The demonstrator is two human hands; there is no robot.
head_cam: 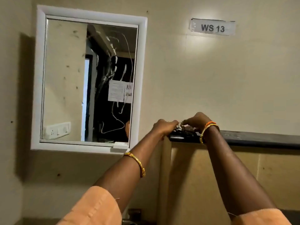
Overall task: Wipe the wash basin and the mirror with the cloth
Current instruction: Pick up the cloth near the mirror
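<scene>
A white-framed mirror (87,80) hangs on the beige wall at the left, its glass smeared with streaks. To its right, both my hands reach up to the left end of a dark ledge (253,138). A small white patterned cloth (182,126) lies bunched on that ledge between my hands. My left hand (164,127) curls over the ledge's end, touching the cloth. My right hand (197,120) pinches the cloth from the right. The wash basin is out of view.
A label reading "WS 13" (212,27) is stuck on the wall above the ledge. A beige panel (211,176) runs below the ledge. Part of a metal fitting (134,215) shows at the bottom edge between my arms.
</scene>
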